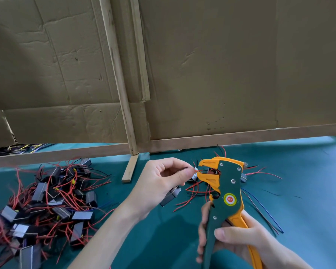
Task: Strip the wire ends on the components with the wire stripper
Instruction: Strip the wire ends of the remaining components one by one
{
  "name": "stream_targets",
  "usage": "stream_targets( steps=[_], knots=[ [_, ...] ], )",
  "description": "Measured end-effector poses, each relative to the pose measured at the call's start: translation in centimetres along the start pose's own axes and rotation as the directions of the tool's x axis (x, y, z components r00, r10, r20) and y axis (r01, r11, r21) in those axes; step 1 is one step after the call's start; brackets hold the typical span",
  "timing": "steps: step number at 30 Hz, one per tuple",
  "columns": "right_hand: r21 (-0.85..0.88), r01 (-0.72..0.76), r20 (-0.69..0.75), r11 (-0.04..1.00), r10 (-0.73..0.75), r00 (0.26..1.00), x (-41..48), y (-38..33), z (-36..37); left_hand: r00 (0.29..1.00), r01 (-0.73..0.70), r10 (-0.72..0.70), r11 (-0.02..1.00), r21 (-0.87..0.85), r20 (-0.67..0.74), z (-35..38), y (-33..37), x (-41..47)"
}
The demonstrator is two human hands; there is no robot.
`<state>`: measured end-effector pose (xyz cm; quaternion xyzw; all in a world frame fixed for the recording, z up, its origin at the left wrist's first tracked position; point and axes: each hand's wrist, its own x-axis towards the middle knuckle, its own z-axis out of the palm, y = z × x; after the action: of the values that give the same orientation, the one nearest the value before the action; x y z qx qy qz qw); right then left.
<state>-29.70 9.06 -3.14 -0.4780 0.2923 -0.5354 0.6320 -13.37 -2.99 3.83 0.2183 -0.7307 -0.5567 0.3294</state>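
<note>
My right hand [235, 241] grips the handles of an orange and dark green wire stripper [226, 193], held upright with its jaws pointing left. My left hand [159, 183] pinches a thin red wire [197, 170] between thumb and forefinger, with the wire's end inside the stripper's jaws. A grey and black component [171, 195] hangs below my left hand, partly hidden by it. A few more components [243, 178] with red, black and blue wires lie on the green mat behind the stripper.
A pile of several grey and black components [52, 202] with tangled red wires covers the mat at the left. A cardboard wall [221, 74] on a wooden frame stands close behind. A short wooden strip [130, 168] lies on the green mat [308, 171].
</note>
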Motion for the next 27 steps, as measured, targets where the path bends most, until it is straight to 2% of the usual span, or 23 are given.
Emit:
stream_targets(
  steps=[16, 27],
  knots=[
    [-0.05, -0.016, 0.044, 0.999, 0.018, 0.999, -0.1, 0.1, 0.1, 0.992, -0.018, 0.01, 0.998, 0.062, 0.128, -1.1, 0.4, 0.0],
    [-0.066, -0.035, -0.131, 0.997, 0.026, 0.991, -0.2, 0.4, 1.0, 0.988, -0.042, 0.029, 0.995, 0.086, 0.154, -1.5, 0.4, 0.0]
  ],
)
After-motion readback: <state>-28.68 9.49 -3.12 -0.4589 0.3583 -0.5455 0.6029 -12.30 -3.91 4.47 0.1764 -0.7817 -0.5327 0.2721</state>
